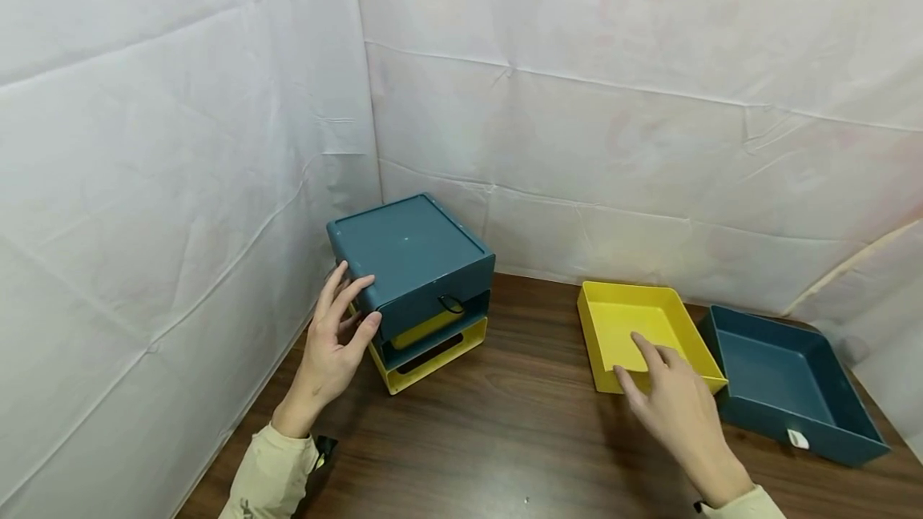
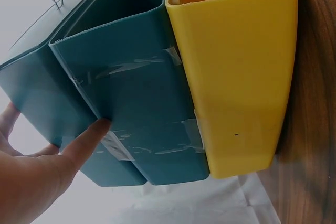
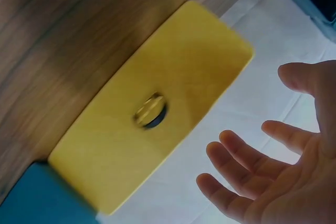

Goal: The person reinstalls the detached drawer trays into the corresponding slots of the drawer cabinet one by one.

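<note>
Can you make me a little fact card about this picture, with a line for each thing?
Stack: blue on top, yellow at the bottom
Left hand: touching the stack's blue top part
Yellow tray: right of the stack
Right hand: over the yellow tray, gripping nothing
Blue tray: next to the yellow one, white tab in front
Table: brown, wood-look

Left grip (image 1: 330, 347) — fingers (image 1: 352, 295) spread, right grip (image 1: 674, 403) — fingers loosely bent and parted, arms (image 1: 268, 472) extended forward
</note>
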The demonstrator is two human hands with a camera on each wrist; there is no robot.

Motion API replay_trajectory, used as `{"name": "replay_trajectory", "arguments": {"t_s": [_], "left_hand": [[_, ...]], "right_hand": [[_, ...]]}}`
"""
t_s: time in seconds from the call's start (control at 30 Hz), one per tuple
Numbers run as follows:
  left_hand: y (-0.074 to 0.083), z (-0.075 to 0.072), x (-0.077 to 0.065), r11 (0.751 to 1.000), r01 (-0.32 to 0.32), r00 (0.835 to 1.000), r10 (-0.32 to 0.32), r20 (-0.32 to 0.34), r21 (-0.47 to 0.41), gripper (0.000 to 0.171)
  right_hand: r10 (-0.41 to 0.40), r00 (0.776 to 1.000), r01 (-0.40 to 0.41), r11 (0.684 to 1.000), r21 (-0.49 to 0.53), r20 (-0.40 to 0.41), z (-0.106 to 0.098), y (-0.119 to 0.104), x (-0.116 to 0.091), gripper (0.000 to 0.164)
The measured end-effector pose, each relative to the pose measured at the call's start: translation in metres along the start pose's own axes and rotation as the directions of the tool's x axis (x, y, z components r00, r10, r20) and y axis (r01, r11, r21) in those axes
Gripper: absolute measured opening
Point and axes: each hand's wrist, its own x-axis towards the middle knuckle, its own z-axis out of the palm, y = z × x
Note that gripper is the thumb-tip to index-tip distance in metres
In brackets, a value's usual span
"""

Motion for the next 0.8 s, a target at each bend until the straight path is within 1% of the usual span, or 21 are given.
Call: {"name": "replay_trajectory", "arguments": {"t_s": [0.17,0.33,0.47,0.57,0.63,0.8], "left_hand": [[0.000,0.000,0.000,1.000,-0.001,1.000,0.001,0.000,0.001,0.055],[-0.001,-0.001,0.000,1.000,-0.002,1.000,0.002,-0.001,0.002,0.055],[0.000,-0.001,0.000,1.000,0.002,1.000,-0.002,0.003,0.009,0.054],[0.001,-0.001,0.000,1.000,0.006,1.000,-0.006,0.007,0.013,0.054],[0.000,-0.001,-0.001,1.000,0.006,1.000,-0.006,0.008,0.013,0.054],[-0.001,0.000,0.000,1.000,0.002,1.000,-0.002,0.003,0.010,0.054]], "right_hand": [[0.023,1.000,-0.023,0.999,-0.031,-0.020,-0.005,0.021,-0.008,0.064],[0.090,0.996,-0.089,0.994,-0.060,0.022,-0.012,0.041,-0.015,0.064],[0.154,0.985,-0.147,0.985,-0.095,0.073,-0.018,0.057,-0.022,0.065],[0.212,0.970,-0.199,0.973,-0.118,0.116,-0.024,0.071,-0.025,0.067],[0.259,0.954,-0.240,0.961,-0.135,0.150,-0.027,0.080,-0.027,0.070],[0.352,0.914,-0.319,0.930,-0.182,0.200,-0.031,0.102,-0.030,0.073]]}}
